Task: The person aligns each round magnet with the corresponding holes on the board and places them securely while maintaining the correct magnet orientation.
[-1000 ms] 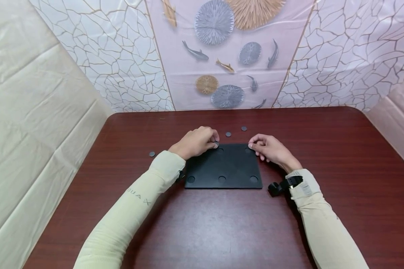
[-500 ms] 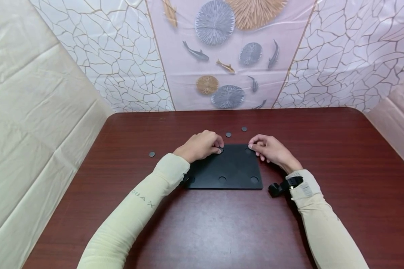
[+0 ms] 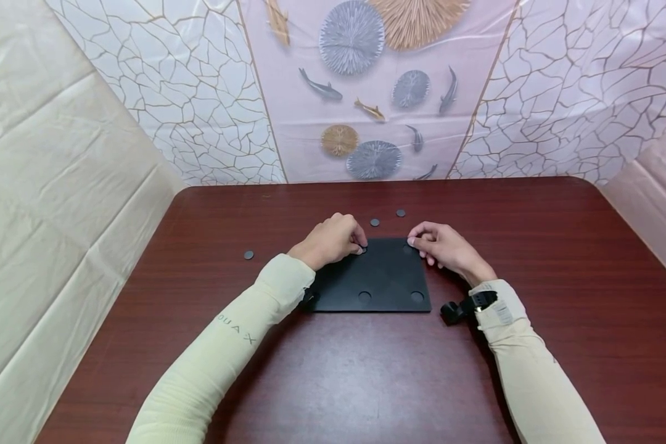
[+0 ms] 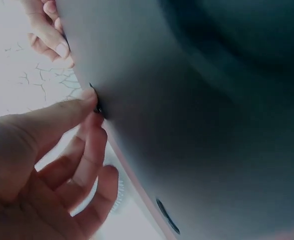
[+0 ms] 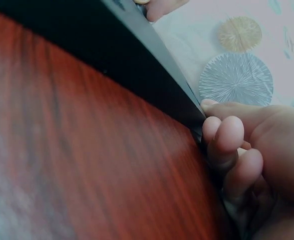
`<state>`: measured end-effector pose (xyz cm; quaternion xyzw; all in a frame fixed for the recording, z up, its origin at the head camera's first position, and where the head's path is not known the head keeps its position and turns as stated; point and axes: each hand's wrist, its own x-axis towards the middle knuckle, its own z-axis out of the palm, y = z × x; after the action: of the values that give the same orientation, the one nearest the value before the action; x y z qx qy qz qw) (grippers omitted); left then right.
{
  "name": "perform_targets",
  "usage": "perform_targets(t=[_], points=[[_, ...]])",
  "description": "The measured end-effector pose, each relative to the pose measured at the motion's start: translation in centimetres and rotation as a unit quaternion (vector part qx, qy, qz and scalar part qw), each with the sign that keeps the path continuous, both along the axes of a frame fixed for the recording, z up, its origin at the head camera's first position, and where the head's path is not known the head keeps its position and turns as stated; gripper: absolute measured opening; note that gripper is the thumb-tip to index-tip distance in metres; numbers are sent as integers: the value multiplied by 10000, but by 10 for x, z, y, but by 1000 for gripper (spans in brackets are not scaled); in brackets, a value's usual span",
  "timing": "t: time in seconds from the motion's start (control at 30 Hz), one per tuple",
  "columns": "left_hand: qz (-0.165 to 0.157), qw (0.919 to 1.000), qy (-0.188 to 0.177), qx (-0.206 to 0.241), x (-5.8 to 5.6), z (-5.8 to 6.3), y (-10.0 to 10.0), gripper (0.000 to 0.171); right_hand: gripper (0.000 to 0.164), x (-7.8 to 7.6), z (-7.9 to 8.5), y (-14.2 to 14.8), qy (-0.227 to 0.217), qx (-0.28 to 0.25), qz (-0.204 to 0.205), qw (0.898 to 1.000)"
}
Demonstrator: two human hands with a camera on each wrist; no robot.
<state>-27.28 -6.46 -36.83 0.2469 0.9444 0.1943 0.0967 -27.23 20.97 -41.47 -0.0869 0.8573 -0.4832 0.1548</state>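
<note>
black board [image 3: 391, 274] sits mid surface [image 3: 333, 376], probably light and stiff. left hand [image 3: 333, 239] pinches a small disc [image 4: 99, 107] at the board's 12 o'clock edge, right hand [image 3: 444, 246] grips its 1 o'clock corner. disc's likely slick, pinch the rim.

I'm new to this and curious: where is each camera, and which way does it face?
Head: worn on the head, facing forward and down at the black board; left hand, right hand and both sleeves show.
Left wrist: on that wrist, facing the left hand's fingers and the board; right hand partly shows.
Right wrist: on that wrist, facing the right hand's fingers, the board's edge and tabletop; left hand barely shows.
Both wrist views share the board and backdrop.
</note>
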Motion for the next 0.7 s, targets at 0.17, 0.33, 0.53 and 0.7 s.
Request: perform_targets(t=[0.17,0.33,0.53,0.7], points=[[185,9998,74,-32,3,3,3,5,22,0,0,0,30,-1,9,10000],[355,9992,-175,-26,4,4,2,9,21,0,0,0,32,31,-1,10000],[454,9979,-446,121,3,6,-1,20,22,-1,2,0,25,27,34,10000],[430,9971,-608,174,2,8,-4,28,23,0,1,1,-39,27,5,10000]])
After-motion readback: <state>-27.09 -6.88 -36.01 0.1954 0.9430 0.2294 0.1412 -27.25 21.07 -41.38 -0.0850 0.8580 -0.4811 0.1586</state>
